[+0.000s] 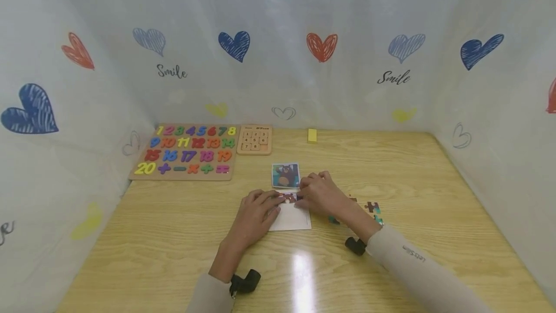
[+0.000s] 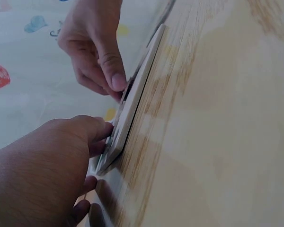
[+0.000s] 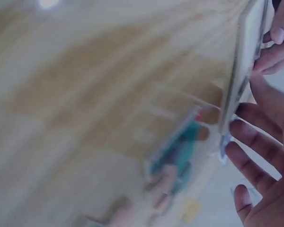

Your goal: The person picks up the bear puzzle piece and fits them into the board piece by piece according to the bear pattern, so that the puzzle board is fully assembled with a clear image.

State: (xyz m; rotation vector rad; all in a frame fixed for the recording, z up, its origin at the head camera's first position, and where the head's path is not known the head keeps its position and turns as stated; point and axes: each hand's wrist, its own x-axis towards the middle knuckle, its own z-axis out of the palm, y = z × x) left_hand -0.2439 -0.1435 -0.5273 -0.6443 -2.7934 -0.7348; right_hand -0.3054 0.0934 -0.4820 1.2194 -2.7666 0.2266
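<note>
A white puzzle tray [image 1: 290, 219] lies on the table, with brown-and-purple jigsaw pieces [image 1: 288, 198] along its far side. My left hand [image 1: 256, 214] rests at the tray's left side, its fingertips touching the pieces there. Across from it, my right hand [image 1: 323, 194] pinches a jigsaw piece between thumb and fingers at the far right corner; the fingers mostly hide it. In the left wrist view, the right thumb [image 2: 117, 80] is right at the tray's edge. Just beyond the tray lies a picture card [image 1: 285, 176] showing a brown bear.
Loose jigsaw pieces [image 1: 372, 206] lie right of the tray, partly behind the right forearm. A colourful number board [image 1: 191, 152] and a wooden sliding number puzzle [image 1: 254, 140] sit at the back left. A yellow block [image 1: 312, 135] stands near the back curtain [image 1: 278, 81].
</note>
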